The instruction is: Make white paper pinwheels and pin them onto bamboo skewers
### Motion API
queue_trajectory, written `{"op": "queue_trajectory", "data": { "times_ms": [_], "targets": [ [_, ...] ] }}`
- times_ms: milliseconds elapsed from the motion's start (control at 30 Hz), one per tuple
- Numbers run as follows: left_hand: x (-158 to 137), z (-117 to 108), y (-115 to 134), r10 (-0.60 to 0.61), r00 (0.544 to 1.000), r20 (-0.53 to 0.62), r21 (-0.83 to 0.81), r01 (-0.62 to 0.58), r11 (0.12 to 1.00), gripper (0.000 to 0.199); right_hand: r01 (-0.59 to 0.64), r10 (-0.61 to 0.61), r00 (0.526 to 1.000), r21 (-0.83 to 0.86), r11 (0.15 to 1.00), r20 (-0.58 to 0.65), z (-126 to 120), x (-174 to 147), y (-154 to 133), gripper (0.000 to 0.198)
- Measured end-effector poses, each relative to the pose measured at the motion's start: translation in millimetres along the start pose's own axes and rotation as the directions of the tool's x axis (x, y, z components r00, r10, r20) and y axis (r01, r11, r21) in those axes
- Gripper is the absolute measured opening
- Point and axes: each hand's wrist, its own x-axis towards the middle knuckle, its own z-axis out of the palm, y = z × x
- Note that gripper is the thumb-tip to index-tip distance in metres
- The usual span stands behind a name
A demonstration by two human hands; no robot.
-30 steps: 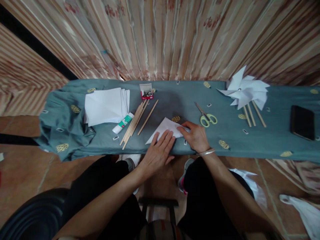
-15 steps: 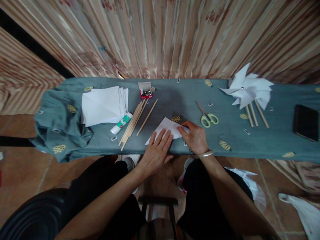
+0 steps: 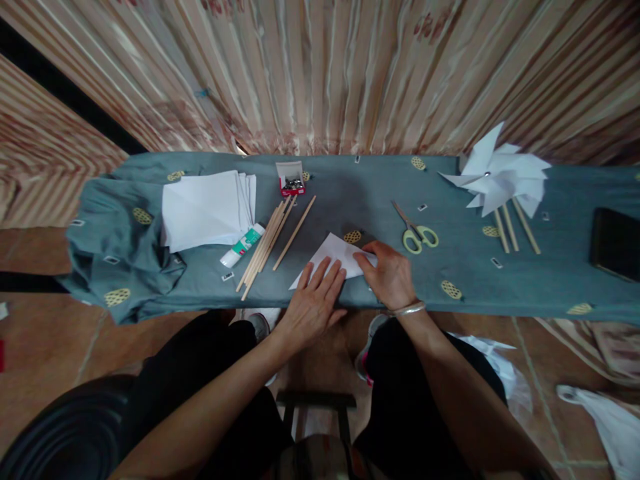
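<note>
A white sheet of paper (image 3: pixel 334 248), folded to a triangle, lies near the front edge of the cloth-covered table. My left hand (image 3: pixel 315 293) rests flat on it with the fingers stretched out. At its right corner my right hand (image 3: pixel 390 275), wearing a silver bangle, pinches the paper between thumb and fingers. Right of that hand lie green-handled scissors (image 3: pixel 414 233). To the left are a loose wooden stick (image 3: pixel 295 232), a bundle of sticks (image 3: pixel 265 247) and a glue stick (image 3: pixel 243 245).
A stack of white paper (image 3: pixel 205 210) lies at the left. An open small box (image 3: pixel 291 181) holding shiny metal pieces stands at the back. Paper pinwheels (image 3: pixel 493 175) on sticks and a black phone (image 3: pixel 616 241) lie at the right. A curtain (image 3: pixel 320 80) hangs behind the table.
Both hands stay in nearly the same place on the folded paper. The view has shifted very slightly; nothing else has visibly moved.
</note>
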Motion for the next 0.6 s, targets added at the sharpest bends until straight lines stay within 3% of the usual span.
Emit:
{"op": "queue_trajectory", "data": {
  "times_ms": [200,333,600],
  "targets": [
    [0,-2,1,0.005,1.0,0.022,0.013,-0.005,1.0,0.07,0.087,-0.092,0.995,-0.146,0.985,-0.026,-2,-7,-6,0.033],
    [0,-3,2,-0.002,0.999,0.041,0.015,0.001,1.0,0.07,0.162,-0.171,0.984,-0.159,0.974,-0.048,1,-21,-17,0.046],
    [-2,-1,-2,0.016,1.0,0.024,0.013,-0.017,1.0,0.068,0.108,-0.11,0.994,-0.104,0.989,-0.018,15,-40,-13,0.05]
  ]
}}
